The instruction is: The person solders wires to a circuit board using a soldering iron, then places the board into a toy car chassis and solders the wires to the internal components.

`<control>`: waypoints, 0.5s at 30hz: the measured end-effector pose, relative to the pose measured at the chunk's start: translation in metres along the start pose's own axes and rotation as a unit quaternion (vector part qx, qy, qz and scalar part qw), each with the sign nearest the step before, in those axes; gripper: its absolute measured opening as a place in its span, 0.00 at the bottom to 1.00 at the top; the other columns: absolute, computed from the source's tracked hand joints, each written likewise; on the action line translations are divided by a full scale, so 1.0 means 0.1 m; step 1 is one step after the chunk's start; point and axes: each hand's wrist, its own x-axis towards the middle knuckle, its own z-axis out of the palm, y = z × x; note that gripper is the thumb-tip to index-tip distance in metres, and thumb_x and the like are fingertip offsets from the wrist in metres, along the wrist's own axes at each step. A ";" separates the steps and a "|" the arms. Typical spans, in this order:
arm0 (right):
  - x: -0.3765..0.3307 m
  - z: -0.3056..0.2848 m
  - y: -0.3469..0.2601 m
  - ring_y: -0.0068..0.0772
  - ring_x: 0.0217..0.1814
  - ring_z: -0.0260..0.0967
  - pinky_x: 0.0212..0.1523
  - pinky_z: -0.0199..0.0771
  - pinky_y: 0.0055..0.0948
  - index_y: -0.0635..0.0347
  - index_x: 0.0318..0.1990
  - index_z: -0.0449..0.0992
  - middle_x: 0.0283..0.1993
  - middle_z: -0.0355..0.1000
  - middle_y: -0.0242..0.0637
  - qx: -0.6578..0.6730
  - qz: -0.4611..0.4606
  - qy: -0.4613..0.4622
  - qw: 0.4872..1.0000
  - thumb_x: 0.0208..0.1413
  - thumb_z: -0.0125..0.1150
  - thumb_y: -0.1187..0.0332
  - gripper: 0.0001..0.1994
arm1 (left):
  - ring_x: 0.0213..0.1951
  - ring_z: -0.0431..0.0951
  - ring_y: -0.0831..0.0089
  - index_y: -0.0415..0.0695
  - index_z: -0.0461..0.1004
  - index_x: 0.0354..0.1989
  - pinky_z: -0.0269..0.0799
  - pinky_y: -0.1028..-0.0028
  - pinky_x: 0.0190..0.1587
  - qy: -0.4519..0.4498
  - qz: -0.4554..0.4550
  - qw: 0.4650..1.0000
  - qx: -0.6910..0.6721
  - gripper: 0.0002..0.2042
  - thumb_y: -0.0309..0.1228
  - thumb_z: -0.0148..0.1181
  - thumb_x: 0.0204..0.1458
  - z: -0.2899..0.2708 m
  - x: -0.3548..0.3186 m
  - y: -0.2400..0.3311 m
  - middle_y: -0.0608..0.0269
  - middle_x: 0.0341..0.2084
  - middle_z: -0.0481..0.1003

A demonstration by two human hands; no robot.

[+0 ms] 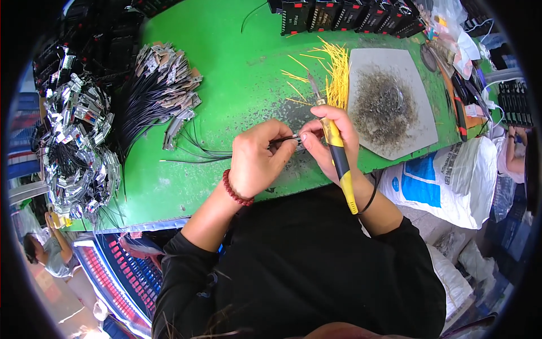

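Note:
My left hand (254, 153), with a red bead bracelet at the wrist, is closed on thin black cable (212, 156) that trails left across the green table. In my right hand (349, 135) is a soldering iron (340, 161) with a yellow and black handle, its tip pointing away from me. My right thumb and fingertips also meet at the cable end, where something small and metallic shows; its kind is too small to tell. Just beyond the iron's tip lies a bunch of thin yellow wires (337, 70). They rest beside a grey plate (370, 62) covered with dark crumbs.
Black cables with flat metal-ended parts (172, 85) lie at the left, beside a larger heap of shiny metal parts (79, 124). Several black boxes (324, 17) line the far edge. Tools (451, 85) lie far right. A white sack (451, 181) stands beyond the right table edge.

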 end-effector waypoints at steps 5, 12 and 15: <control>-0.02 0.00 0.01 0.15 0.31 0.69 0.32 0.72 0.17 0.61 0.54 0.67 0.33 0.75 0.34 0.065 0.086 0.004 0.994 0.54 0.63 0.81 0.21 | 0.25 0.78 0.60 0.40 0.76 0.29 0.73 0.69 0.28 0.013 0.065 0.996 0.060 0.04 0.23 0.65 0.46 0.01 -0.01 -0.04 0.56 0.23 0.76; -0.11 -0.07 0.08 0.28 0.43 0.79 0.37 0.79 0.21 0.64 0.52 0.69 0.41 0.74 0.38 0.032 -0.025 0.018 0.999 0.53 0.62 0.83 0.18 | 0.26 0.78 0.65 0.36 0.76 0.29 0.73 0.71 0.31 -0.010 0.008 0.998 0.067 0.03 0.22 0.63 0.49 -0.01 -0.01 -0.01 0.54 0.23 0.76; -0.10 -0.04 0.08 0.28 0.41 0.79 0.37 0.79 0.22 0.64 0.52 0.69 0.43 0.74 0.39 0.033 -0.031 0.032 0.998 0.53 0.62 0.83 0.18 | 0.26 0.78 0.64 0.35 0.76 0.29 0.73 0.71 0.31 -0.014 0.013 0.998 0.066 0.03 0.22 0.63 0.48 -0.01 -0.02 -0.02 0.54 0.23 0.77</control>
